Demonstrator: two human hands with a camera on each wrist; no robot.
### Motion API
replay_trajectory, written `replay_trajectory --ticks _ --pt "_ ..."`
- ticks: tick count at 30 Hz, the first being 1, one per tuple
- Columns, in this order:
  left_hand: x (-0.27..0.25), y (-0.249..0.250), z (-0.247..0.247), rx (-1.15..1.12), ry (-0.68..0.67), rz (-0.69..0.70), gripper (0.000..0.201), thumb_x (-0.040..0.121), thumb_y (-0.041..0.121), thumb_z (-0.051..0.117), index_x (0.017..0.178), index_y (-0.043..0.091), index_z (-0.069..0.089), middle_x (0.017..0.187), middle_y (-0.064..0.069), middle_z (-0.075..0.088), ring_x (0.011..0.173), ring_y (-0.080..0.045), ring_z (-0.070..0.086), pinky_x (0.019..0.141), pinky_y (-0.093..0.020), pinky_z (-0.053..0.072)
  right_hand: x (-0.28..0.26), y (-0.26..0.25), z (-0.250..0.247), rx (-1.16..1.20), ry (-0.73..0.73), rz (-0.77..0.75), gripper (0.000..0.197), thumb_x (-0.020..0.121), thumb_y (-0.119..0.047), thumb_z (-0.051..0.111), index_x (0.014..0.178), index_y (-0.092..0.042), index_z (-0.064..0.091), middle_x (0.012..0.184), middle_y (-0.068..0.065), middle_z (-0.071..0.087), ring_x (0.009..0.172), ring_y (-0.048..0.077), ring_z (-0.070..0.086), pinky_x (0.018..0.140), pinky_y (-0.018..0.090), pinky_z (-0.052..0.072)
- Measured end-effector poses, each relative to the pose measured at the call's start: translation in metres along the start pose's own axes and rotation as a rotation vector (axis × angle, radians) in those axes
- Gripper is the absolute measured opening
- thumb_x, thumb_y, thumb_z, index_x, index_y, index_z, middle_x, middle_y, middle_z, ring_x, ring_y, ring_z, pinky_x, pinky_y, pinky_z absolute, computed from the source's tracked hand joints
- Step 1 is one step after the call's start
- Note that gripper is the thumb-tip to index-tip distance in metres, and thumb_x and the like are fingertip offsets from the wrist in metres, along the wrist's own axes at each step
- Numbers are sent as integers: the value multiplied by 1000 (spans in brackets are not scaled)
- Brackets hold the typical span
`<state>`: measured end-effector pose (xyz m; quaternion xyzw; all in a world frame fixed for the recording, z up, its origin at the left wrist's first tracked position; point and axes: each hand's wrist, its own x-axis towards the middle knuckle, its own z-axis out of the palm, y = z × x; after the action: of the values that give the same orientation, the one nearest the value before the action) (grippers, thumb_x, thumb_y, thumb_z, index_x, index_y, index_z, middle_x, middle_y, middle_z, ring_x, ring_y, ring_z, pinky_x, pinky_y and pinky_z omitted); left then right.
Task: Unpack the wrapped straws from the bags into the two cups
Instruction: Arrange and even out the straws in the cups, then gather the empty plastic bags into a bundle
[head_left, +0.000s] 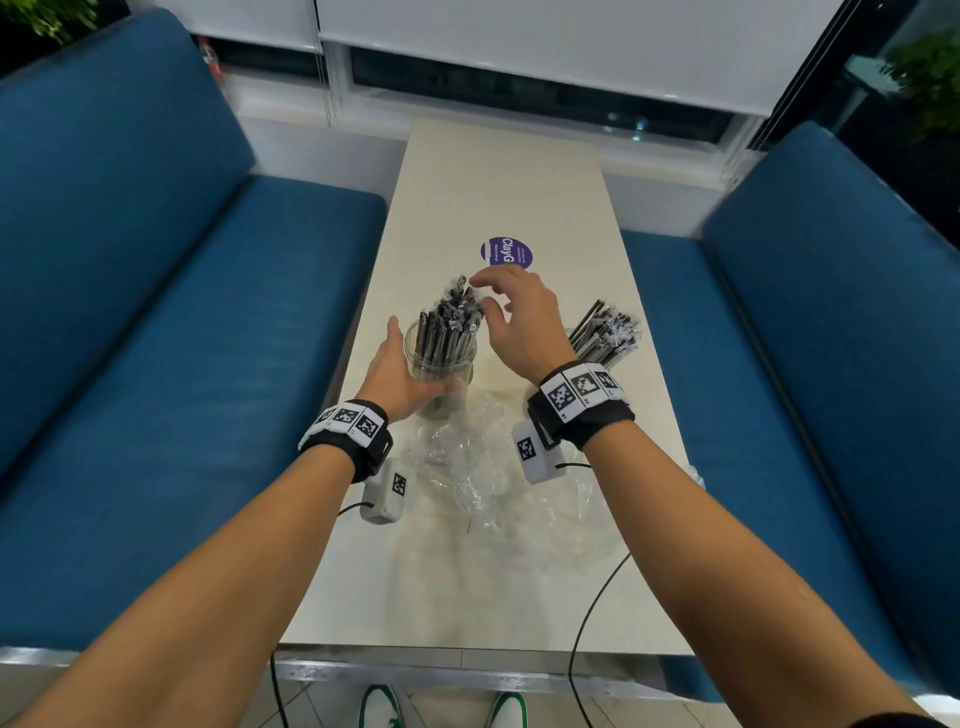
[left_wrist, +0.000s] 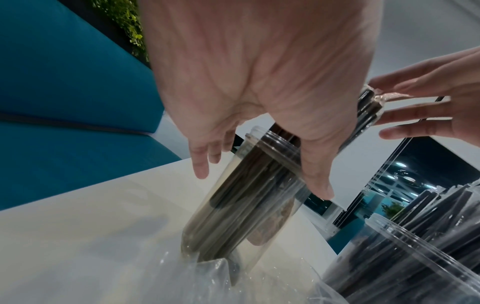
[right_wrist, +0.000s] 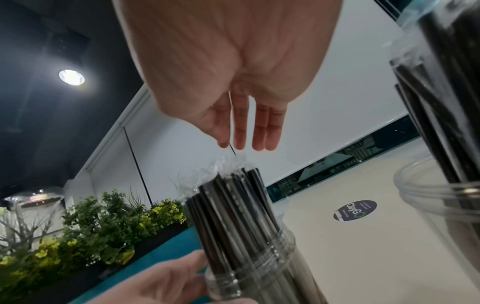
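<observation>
I have my left hand (head_left: 395, 371) against the side of a clear cup (head_left: 440, 374), fingers straight and thumb across its front, not curled around it. The cup is packed with wrapped straws (head_left: 452, 325) standing upright. My right hand (head_left: 514, 322) hovers just above their tips, fingers loose and holding nothing. Just beyond my right wrist stands the second cup (left_wrist: 405, 259), also full of straws. Between my wrists an empty plastic bag (head_left: 483, 467) lies crumpled on the table (head_left: 467, 587).
</observation>
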<state>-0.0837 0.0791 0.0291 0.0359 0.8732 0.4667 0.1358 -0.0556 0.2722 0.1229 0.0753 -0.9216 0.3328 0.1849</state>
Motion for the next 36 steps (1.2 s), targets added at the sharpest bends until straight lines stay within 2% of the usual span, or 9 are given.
replay_trajectory --ticks 6,10,14,17,19,24,27,31,36 --pt "-30 -3 -12 98 90 -29 77 97 34 75 160 11 38 161 -13 46 145 -32 50 118 -44 43 -26 -19 -34 128 115 -4 30 92 0 55 96 -19 77 100 -11 72 94 6 65 80 22 50" --pt "-70 2 2 118 213 46 33 104 24 64 134 11 64 136 -6 67 125 -22 63 103 -31 46 -75 -25 -61 284 120 99 30 94 2 54 92 -16 78 89 -6 77 82 11 71 72 24 56" --pt "-103 3 51 252 117 227 57 96 58 67 144 29 58 149 1 59 134 -21 55 116 -49 44 -141 1 -66 256 141 234 29 92 3 57 89 -17 78 87 -7 77 78 5 66 69 17 47" --pt "-108 -16 88 588 -73 161 94 91 79 56 167 47 12 172 5 32 149 -28 41 118 -53 35 -183 38 -58 -48 111 242 20 92 -14 65 104 -27 74 105 -9 72 98 15 60 84 35 46" --pt "-110 -26 103 671 -90 101 99 92 74 57 167 49 -2 163 2 43 140 -31 46 110 -51 37 -205 59 -54 -337 -30 293 38 90 -39 69 127 -34 64 128 -3 61 117 27 51 97 45 40" --pt "-118 -40 117 625 -133 -67 66 101 45 58 163 40 36 140 -8 63 132 -34 56 111 -50 43 -241 91 -37 -538 -426 464 89 82 -75 63 156 -53 20 166 7 22 149 38 21 117 68 13" --pt "-125 -44 117 428 -64 -91 42 96 32 56 132 17 72 127 -16 73 121 -38 65 106 -39 48 -255 102 -20 -537 -581 542 95 84 -67 69 157 -54 10 169 5 13 151 37 19 113 71 21" --pt "-136 -37 108 111 171 -136 38 91 23 49 86 -6 74 86 -19 64 84 -35 59 84 -42 55 -263 113 -6 -415 -449 520 54 90 -9 63 137 -34 51 145 9 44 125 35 45 94 48 47" --pt "-144 -4 96 -291 171 -286 24 94 12 50 89 25 69 94 -10 71 67 -27 57 58 -32 47 -229 91 -25 420 4 734 21 92 2 56 99 -17 63 100 11 71 82 31 68 64 30 51"
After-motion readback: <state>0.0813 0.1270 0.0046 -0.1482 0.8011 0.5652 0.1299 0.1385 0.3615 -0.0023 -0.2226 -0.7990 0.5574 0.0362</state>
